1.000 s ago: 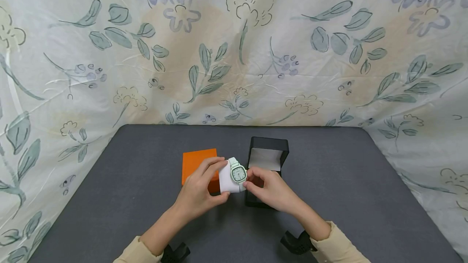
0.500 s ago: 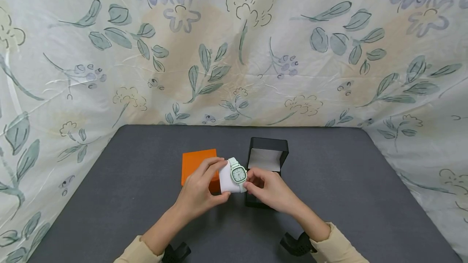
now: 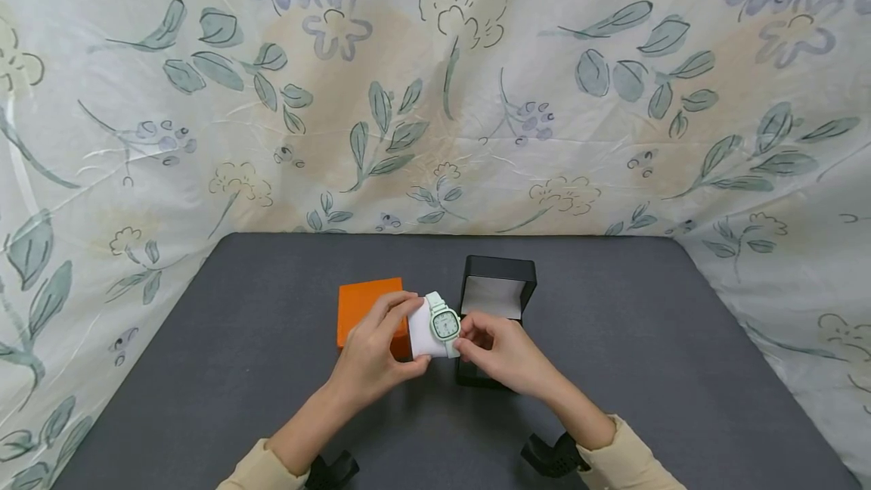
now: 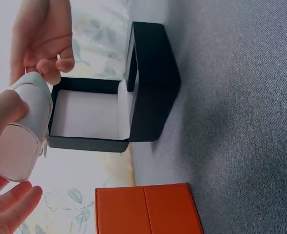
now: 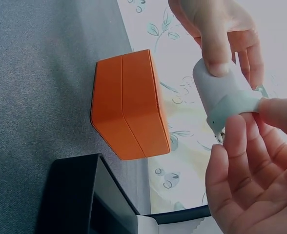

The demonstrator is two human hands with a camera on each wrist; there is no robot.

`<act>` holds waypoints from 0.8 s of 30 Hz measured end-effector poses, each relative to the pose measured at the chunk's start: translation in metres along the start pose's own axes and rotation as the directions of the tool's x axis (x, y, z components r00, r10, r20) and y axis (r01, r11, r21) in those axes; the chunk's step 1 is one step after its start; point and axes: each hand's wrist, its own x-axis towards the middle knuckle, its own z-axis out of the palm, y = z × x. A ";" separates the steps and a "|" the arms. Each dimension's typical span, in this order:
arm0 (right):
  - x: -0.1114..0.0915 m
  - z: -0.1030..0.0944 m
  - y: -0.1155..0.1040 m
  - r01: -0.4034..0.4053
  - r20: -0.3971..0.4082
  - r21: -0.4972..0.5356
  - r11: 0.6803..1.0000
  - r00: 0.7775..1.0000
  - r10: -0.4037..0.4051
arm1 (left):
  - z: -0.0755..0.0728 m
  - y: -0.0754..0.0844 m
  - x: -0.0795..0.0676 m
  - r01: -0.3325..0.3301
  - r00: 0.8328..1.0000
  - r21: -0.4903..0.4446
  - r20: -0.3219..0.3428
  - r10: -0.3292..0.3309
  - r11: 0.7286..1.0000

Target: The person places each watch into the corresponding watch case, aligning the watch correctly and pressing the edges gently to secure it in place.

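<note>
A pale mint wristwatch (image 3: 445, 324) with a squarish face is wrapped round a white watch cushion (image 3: 420, 335). My left hand (image 3: 377, 342) grips the cushion by its ends, thumb at the near end and fingers at the far one. From the other side my right hand (image 3: 506, 350) pinches the watch's strap, thumb and fingertips at the band. In the right wrist view the strap (image 5: 234, 107) loops round one end of the cushion, with a small metal buckle part below it. Both hands hold these above the table, in front of the boxes.
An orange box (image 3: 367, 301) with a seam round it stands behind my left hand. Behind my right hand a black watch box (image 3: 500, 269) has its lid raised, showing a pale lining. The grey table (image 3: 612, 308) meets a floral cloth (image 3: 381, 134) at the back.
My left forearm has shifted slightly to the right, and the watch and cushion have moved a tiny bit with it. Both hands keep the same hold.
</note>
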 end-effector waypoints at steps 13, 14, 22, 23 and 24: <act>-0.001 0.002 0.010 0.065 -0.020 0.026 0.998 0.998 -0.064 | 0.000 0.001 0.002 -0.006 0.999 0.016 -0.035 0.006 1.000; -0.001 0.002 0.010 0.068 -0.021 0.016 0.998 0.997 -0.068 | 0.000 0.001 0.002 -0.007 0.999 0.018 -0.036 0.008 1.000; -0.001 0.004 0.013 0.081 -0.040 0.003 0.997 0.996 -0.080 | -0.002 0.002 0.003 0.009 0.999 0.013 -0.034 -0.009 1.000; -0.001 0.004 0.013 0.082 -0.040 0.005 0.997 0.996 -0.082 | -0.002 0.002 0.004 0.010 0.999 0.012 -0.035 -0.010 1.000; -0.001 0.004 0.013 0.083 -0.040 0.003 0.997 0.996 -0.083 | -0.002 0.001 0.004 0.008 0.999 0.011 -0.036 -0.008 1.000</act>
